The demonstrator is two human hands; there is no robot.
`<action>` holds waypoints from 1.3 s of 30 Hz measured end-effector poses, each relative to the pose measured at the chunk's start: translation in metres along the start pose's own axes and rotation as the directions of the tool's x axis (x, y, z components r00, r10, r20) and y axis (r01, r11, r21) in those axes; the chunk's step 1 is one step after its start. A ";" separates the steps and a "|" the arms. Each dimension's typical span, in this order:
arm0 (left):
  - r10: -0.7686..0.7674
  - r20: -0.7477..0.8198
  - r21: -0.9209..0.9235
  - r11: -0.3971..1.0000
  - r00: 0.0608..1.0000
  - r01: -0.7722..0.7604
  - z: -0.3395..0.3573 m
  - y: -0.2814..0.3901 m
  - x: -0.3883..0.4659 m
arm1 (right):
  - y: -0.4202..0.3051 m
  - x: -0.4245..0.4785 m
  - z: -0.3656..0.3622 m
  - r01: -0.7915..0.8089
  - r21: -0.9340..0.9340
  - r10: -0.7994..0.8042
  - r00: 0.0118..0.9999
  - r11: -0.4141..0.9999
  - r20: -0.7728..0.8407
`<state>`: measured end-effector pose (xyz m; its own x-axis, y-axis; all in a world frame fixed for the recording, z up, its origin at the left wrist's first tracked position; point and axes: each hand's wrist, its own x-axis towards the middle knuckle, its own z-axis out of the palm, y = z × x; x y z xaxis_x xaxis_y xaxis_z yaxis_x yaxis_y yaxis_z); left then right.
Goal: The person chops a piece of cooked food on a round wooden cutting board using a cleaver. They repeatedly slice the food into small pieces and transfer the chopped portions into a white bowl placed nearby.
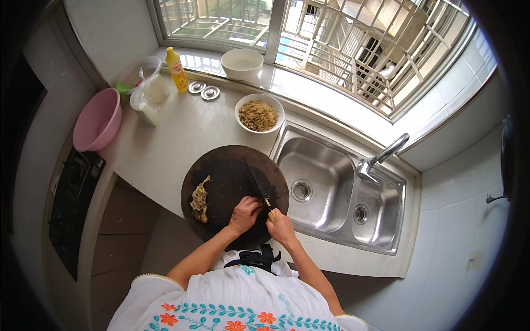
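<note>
A kitchen knife (256,180) with a dark blade and wooden handle stands edge-down on a round, dark wooden chopping board (227,165). My right hand (281,227) is closed around its handle. Beside the blade, my left hand (245,214) rests on the board with curled fingers; whether it pinches any food cannot be seen. Small pale food pieces (267,202) lie at the blade's right side near the handle. A clump of pale brown, stringy food (199,200) lies on the board's left part. Behind the board stands a white bowl (239,121) full of chopped brown food (258,115).
Right of the board is a double steel sink (319,225) with a faucet (374,161). A pink basin (99,120), plastic bag (145,101), yellow bottle (177,70), two metal lids (210,92) and a gas stove (74,207) are leftward. Another white bowl (242,65) sits on the windowsill.
</note>
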<state>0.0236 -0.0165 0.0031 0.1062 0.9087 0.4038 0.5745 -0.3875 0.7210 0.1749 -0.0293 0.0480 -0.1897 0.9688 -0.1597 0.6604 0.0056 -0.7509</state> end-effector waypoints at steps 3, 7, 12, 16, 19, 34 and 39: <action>-0.006 -0.004 0.011 1.000 1.000 0.006 -0.001 0.004 0.001 | -0.003 -0.003 -0.006 -0.004 0.046 0.004 1.000 0.999 -0.003; -0.012 -0.038 0.039 0.999 0.999 0.013 0.002 0.006 0.002 | -0.016 -0.016 -0.020 -0.022 0.032 0.022 1.000 0.999 0.007; 0.008 -0.015 0.051 0.999 1.000 -0.008 0.000 0.008 0.004 | -0.008 -0.036 -0.024 -0.020 -0.036 0.023 0.994 0.999 0.105; -0.003 -0.011 0.032 0.999 1.000 0.004 0.001 0.004 0.004 | -0.008 -0.032 -0.017 -0.035 -0.075 0.045 0.990 0.997 0.135; -0.029 0.050 0.068 0.997 0.998 0.026 0.000 0.004 0.006 | -0.011 -0.018 -0.007 -0.049 -0.097 0.059 0.994 0.994 0.096; -0.058 -0.062 0.055 0.997 0.996 0.061 0.001 0.005 -0.001 | -0.014 -0.011 -0.022 -0.021 0.047 0.019 0.999 0.999 0.044; -0.041 -0.061 0.060 0.997 0.997 0.044 0.003 0.004 -0.001 | -0.002 -0.030 -0.016 -0.016 -0.012 0.017 0.997 1.000 0.070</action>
<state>0.0280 -0.0184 0.0040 0.0334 0.9126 0.4076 0.6261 -0.3370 0.7032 0.1908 -0.0545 0.0651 -0.2291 0.9489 -0.2171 0.6724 -0.0070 -0.7401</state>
